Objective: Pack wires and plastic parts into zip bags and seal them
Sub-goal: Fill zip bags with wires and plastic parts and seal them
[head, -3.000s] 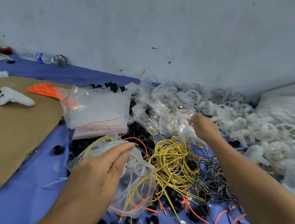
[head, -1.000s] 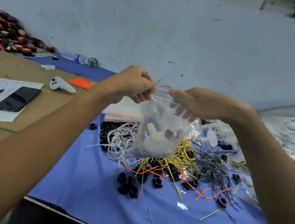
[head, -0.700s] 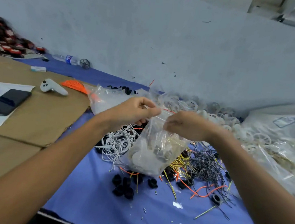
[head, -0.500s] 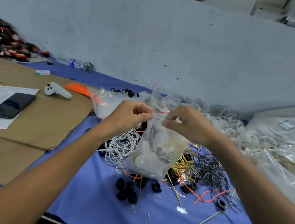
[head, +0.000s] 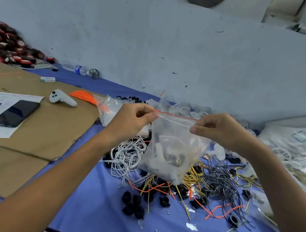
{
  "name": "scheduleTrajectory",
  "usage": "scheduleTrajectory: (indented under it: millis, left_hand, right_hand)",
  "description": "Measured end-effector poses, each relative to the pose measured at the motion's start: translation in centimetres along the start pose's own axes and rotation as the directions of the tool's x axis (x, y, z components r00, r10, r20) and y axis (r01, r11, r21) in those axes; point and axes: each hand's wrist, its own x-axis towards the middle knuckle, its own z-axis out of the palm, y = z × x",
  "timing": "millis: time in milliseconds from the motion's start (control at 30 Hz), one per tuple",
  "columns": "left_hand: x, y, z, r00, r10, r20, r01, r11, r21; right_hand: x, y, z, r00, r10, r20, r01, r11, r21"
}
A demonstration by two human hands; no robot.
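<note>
A clear zip bag with a red line along its top hangs in the air between my hands, filled with wires and plastic parts. My left hand pinches the bag's top left corner. My right hand pinches the top right end of the zip strip, which runs taut between both hands. Below the bag lie loose white wires, yellow wires, black wires, orange wires and black plastic parts on the blue cloth.
Brown cardboard lies at the left with a phone, paper and a white controller. Empty zip bags and orange ties sit behind my left hand. White plastic wheels and filled bags pile at the right. The wall is close behind.
Three seconds ago the bag lay on the pile under my left hand. Both hands lifted it by its top; in the last half second they drew apart along the zip strip.
</note>
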Motion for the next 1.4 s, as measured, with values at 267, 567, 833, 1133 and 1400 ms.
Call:
scheduleTrajectory:
  millis: [267, 567, 833, 1133, 1400]
  left_hand:
    - [0.3, -0.2, 4.1, 0.999, -0.047, -0.012, 0.049, 0.967, 0.249]
    - [0.7, -0.1, 4.2, 0.999, -0.012, -0.034, 0.021, 0.966, 0.259]
    - [1.0, -0.2, 4.3, 1.000, -0.001, -0.029, 0.009, 0.967, 0.253]
    - [1.3, 0.0, 4.8, 0.998, 0.069, 0.008, -0.067, 0.932, 0.356]
    - [1.1, 0.1, 4.5, 0.994, 0.106, 0.029, -0.107, 0.875, 0.472]
  right_hand:
    - [1.6, -0.5, 1.6, 0.996, -0.077, -0.035, 0.064, 0.958, -0.280]
    - [4.1, -2.4, 2.9, 0.993, -0.119, -0.026, 0.115, 0.985, -0.132]
    - [3.5, -2.2, 2.9, 0.989, -0.133, -0.069, 0.112, 0.963, -0.245]
    - [2.5, -1.7, 3.0, 0.984, -0.156, -0.083, 0.125, 0.947, -0.296]
    - [1.7, -0.6, 2.9, 0.977, -0.168, -0.135, 0.118, 0.940, -0.322]
